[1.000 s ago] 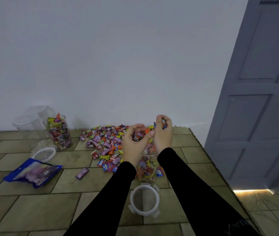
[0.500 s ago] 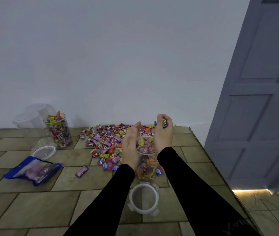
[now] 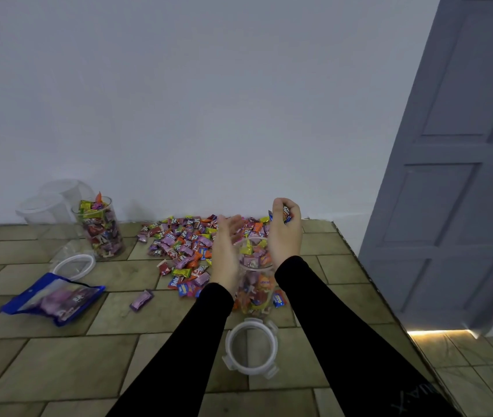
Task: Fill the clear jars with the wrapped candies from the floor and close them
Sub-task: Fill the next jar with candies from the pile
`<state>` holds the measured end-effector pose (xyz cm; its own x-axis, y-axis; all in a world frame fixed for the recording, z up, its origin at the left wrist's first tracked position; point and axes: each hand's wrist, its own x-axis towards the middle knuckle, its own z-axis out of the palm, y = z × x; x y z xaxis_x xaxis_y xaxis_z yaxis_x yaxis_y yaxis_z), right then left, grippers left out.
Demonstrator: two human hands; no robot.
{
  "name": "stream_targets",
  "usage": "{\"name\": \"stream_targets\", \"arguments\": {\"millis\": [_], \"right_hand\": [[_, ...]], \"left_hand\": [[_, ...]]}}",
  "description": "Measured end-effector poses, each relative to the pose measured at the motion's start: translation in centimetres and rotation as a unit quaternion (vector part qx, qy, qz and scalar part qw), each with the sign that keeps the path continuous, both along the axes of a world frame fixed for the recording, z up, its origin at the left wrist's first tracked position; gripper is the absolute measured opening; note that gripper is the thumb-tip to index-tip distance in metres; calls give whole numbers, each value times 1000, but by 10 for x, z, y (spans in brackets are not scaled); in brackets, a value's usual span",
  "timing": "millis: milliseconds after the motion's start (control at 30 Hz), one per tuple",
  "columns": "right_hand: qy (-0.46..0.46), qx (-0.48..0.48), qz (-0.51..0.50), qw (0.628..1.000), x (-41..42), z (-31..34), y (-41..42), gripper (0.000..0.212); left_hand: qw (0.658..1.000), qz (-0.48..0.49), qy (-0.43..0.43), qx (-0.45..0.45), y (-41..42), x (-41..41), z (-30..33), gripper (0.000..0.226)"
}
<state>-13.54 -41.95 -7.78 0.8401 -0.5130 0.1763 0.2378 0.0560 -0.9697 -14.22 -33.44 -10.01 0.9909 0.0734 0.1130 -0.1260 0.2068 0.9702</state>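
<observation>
Between the two forearms, at frame centre, a clear jar (image 3: 254, 284) stands upright on the tiled floor (image 3: 59, 365), mouth uncovered, filled with wrapped candies to near the rim. Left hand (image 3: 228, 251) is at the jar's 9 o'clock side, fingers straight and spread, palm turned toward the jar; it holds nothing, and contact with the jar wall cannot be judged. Right hand (image 3: 286, 233) is at the jar's 3 o'clock side and raised above the rim, fingers curled round a few wrapped candies (image 3: 284, 214). Both arms wear black sleeves (image 3: 338, 326).

Loose candy pile (image 3: 188, 242) lies on the floor at 11 o'clock from the jar, reaching back to the wall. One purple candy (image 3: 141, 300) lies apart from the pile, at 9 o'clock from the jar. White ring lid (image 3: 251, 347) with clip tabs lies flat at 6 o'clock, just beside the jar base.

Far left, near the wall: a second clear jar (image 3: 101, 230), full and uncovered. Two empty clear containers (image 3: 50, 203) stand behind it at 10 o'clock. Another white ring lid (image 3: 74, 264) lies at its 7 o'clock. Blue candy bag (image 3: 53, 297) lies flat just beyond that lid at 7 o'clock.

Grey panelled door (image 3: 461, 176) fills the right edge.
</observation>
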Motion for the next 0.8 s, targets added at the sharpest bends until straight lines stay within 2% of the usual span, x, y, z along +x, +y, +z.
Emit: {"name": "stream_targets", "arguments": {"millis": [100,200,400,633,800], "right_hand": [[-10,2,-1,1000,-1,3,-2,10],[-9,25,25,999,-2,4,-1,10],[-35,27,79,996,-6,4,-5,6],[-30,56,115,991,-9,6,-7,22],[-39,36,120,991,-10,5,-5,11]], "left_hand": [[993,-36,82,-72,-1,-6,-15,76],[985,-56,117,-113,-6,-9,-23,89],[986,-37,113,-115,-9,-3,-29,93],[986,-34,109,-124,-9,-1,-32,90],[986,-40,95,-128,-11,-1,-34,83]]}}
